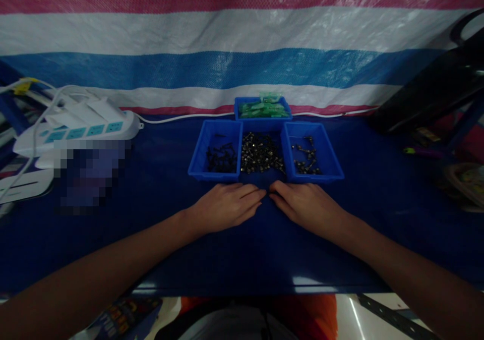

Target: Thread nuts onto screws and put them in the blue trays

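Observation:
In the head view my left hand (pixel 231 206) and my right hand (pixel 308 206) rest low over the blue table, fingertips nearly meeting. The fingers of each are bent and drawn together; whatever they pinch is hidden or too small to name. Just beyond them lies a heap of small shiny dark metal pieces, seemingly screws (pixel 261 153). The left blue bin (pixel 194 166) holds dark screw-like pieces (pixel 223 157). Several similar pieces with shinier heads (pixel 308 161) lie in the right blue bin (pixel 333 163). A back blue bin (pixel 237 109) contains small green plastic packets (pixel 263 109).
A white power strip (pixel 79 134) with plugs and cables is at the left, beside a pixelated patch. Striped plastic sheeting (pixel 212 32) hangs behind the table (pixel 242 259). At the right are a large black object (pixel 427 88), a purple pen-like item (pixel 423 152) and a bowl-like container (pixel 463 186).

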A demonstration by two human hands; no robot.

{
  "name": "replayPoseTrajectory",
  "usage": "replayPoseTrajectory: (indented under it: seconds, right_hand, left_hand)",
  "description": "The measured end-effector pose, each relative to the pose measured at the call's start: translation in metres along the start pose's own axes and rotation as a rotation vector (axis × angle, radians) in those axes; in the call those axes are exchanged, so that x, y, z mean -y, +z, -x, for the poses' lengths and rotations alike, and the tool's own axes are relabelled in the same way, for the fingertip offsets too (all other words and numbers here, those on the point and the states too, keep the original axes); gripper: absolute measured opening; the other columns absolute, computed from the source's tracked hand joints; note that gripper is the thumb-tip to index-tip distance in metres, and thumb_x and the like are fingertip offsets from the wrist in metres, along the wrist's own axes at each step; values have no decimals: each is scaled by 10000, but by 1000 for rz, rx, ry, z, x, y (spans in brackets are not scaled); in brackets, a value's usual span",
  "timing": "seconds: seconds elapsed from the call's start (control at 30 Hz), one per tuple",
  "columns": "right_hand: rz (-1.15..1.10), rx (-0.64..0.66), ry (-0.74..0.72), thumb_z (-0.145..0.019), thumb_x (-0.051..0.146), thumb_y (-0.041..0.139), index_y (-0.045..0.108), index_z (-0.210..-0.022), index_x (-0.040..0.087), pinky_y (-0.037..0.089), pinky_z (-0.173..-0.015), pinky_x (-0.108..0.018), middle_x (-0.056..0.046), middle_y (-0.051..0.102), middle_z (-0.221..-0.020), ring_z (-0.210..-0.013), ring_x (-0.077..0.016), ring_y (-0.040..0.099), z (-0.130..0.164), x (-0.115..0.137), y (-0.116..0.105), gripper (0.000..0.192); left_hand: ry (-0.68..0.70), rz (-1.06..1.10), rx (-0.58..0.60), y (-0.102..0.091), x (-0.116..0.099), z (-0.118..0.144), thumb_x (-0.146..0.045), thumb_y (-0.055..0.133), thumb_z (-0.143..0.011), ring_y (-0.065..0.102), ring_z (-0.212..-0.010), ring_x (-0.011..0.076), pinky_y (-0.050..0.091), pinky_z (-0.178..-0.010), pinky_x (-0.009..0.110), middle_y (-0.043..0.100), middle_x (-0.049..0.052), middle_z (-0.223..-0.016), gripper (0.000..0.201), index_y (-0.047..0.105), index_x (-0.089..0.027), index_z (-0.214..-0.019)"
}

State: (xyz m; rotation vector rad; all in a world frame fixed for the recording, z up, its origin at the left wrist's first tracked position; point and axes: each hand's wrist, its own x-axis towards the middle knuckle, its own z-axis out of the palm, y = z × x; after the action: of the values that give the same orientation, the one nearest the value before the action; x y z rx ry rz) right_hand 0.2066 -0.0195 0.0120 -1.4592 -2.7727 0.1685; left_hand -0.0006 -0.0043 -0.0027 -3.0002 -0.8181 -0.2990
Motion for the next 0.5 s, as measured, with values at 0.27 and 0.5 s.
replayPoseTrajectory:
  seconds: [0.27, 0.5]
  right_hand:
    - [-89, -11, -57, -904, 309, 355, 490, -942, 199, 318, -535, -249, 0, 629, -743, -622, -140, 599, 0, 2, 0, 179]
    - [-120, -40, -99, -912, 308, 339, 505, -954, 185, 356, -578, -248, -12, 628, -755, -651, -135, 597, 0, 2, -1, 211]
  left_hand:
    - [-86, 35, 18, 1, 2, 1, -249, 343, -901, 573, -783, 124, 485, -662, 233, 563, 18, -877, 223, 546, -170, -953]
    - [-95, 36, 22, 2, 1, 1, -246, 348, -898, 561, -767, 116, 468, -644, 219, 548, 13, -856, 208, 540, -175, -931]
